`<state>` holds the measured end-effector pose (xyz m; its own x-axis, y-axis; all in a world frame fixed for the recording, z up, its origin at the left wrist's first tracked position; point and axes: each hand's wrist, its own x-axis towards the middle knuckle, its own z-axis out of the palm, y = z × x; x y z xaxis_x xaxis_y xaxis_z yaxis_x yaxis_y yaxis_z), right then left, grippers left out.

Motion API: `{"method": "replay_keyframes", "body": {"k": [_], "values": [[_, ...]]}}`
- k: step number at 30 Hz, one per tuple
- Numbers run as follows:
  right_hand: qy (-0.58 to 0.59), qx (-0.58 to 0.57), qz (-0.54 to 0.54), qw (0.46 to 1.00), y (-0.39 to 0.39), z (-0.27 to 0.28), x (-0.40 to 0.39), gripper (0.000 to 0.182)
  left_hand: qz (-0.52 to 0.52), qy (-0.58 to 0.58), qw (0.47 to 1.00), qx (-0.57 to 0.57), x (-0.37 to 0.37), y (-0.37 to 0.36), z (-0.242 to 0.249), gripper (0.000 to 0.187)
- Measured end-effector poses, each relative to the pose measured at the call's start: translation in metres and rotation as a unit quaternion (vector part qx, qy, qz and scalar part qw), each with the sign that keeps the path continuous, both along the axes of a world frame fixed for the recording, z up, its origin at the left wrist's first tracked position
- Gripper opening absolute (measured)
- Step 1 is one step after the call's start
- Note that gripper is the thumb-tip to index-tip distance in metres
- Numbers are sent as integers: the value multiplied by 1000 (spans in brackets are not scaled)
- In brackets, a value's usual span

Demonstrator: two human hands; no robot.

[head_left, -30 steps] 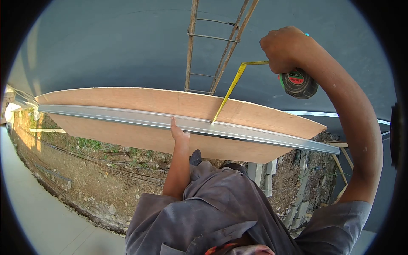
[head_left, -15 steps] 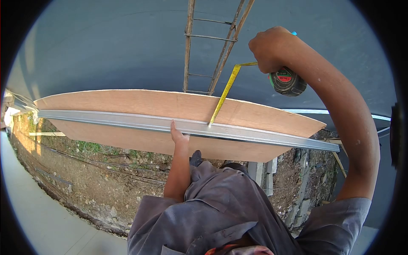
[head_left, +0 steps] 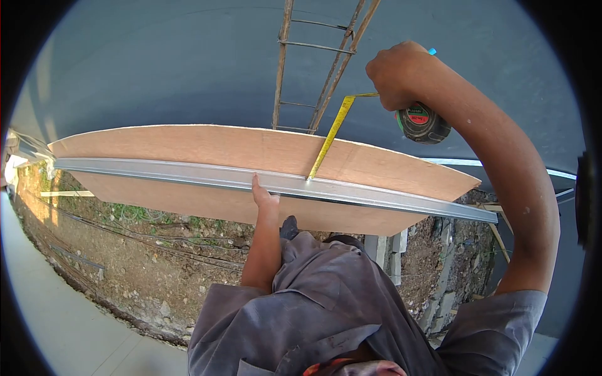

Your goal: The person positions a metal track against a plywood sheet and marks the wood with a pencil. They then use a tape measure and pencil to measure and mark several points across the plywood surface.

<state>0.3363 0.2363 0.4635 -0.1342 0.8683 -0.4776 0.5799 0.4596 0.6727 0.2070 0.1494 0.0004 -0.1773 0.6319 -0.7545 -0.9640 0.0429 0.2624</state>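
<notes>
A long silver metal channel [head_left: 376, 193] runs across the view above a sheet of plywood [head_left: 207, 139]. My left hand [head_left: 266, 197] grips the channel's near edge around its middle, one finger lying over the top; the other fingers are hidden beneath. Raised at the upper right, my right hand [head_left: 396, 70] is closed on a tape measure, whose dark case [head_left: 423, 124] shows under my wrist. The yellow tape blade [head_left: 331, 138] leaves that hand, bends sharply, and slants down until its end meets the channel, right of my left hand.
A narrow ladder-like frame [head_left: 282, 69] with thin metal rungs stands beyond the plywood, against a grey-blue wall [head_left: 157, 69]. Below lie rough soil [head_left: 169, 269], loose cables and concrete pieces [head_left: 395, 257]. A pale slab [head_left: 56, 301] borders the soil at lower left.
The plywood and channel sit slightly higher in the view, and the ladder-like frame has shifted a little right. Both hands keep their holds, with the tape end still at the channel.
</notes>
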Motion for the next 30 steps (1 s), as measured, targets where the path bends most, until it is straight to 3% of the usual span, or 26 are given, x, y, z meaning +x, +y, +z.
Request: {"method": "replay_keyframes", "body": {"k": [16, 18, 22, 23, 26, 27, 30], "values": [[-14, -3, -18, 1000, 1, -4, -2, 26, -12, -19, 1000, 20, 1, 1, 2, 56], [23, -53, 7, 998, 4, -5, 3, 26, -5, 28, 999, -27, -2, 1, -9, 58], [-2, -71, -53, 996, 20, -22, 9, 24, -77, 41, 986, 142, -7, -1, -46, 54], [-15, -70, -75, 995, 24, -25, 9, 24, -83, 21, 987, 132, -9, 3, -44, 53], [-34, -56, -49, 997, 26, -26, 12, 18, -62, 199, 966, 153, -11, 5, -84, 53], [-21, -60, -21, 998, 21, -18, 10, 17, -49, 43, 986, 156, -19, 12, -80, 53], [-8, -55, -21, 998, 23, -22, 11, 18, -71, 36, 985, 154, -27, 18, -79, 52]]}}
